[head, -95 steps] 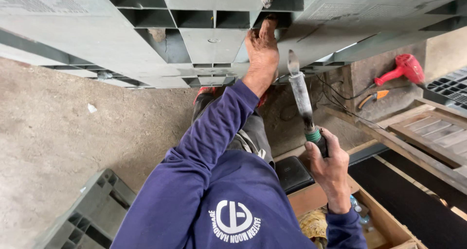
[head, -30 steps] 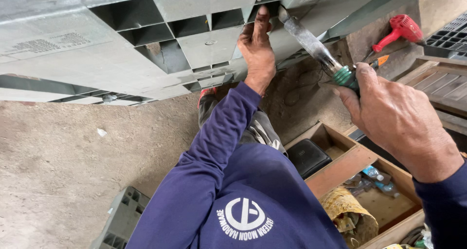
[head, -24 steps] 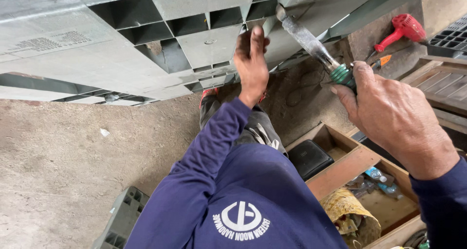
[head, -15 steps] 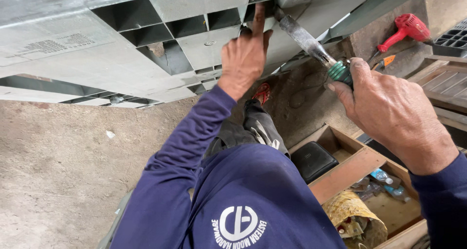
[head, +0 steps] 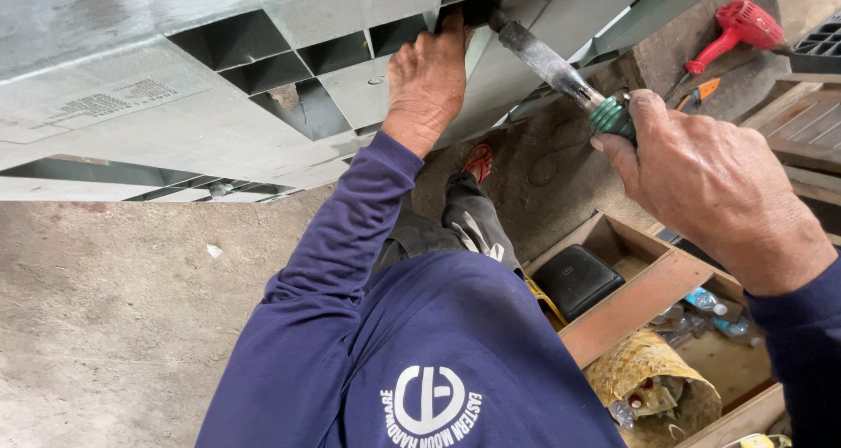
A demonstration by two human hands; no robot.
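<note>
From the head camera, the left hand (head: 427,80) now presses higher on the grey ribbed panel (head: 263,106), fingers curled over a rib edge. The right hand (head: 714,181) has its grip tight around the green-handled chisel (head: 561,67), whose tip has moved up beside the left fingers. The blade seems ready to work there.

Far across the top, the ribbed grey plastic panel (head: 201,124) is pale grey with dark hollow cells. The metal chisel with a green ringed grip (head: 561,71) is dull grey. Far right, the red plastic power tool (head: 740,23). Near, the navy long-sleeved shirt with a white round emblem (head: 420,343). Right, the brown wooden toolbox (head: 631,299).
</note>
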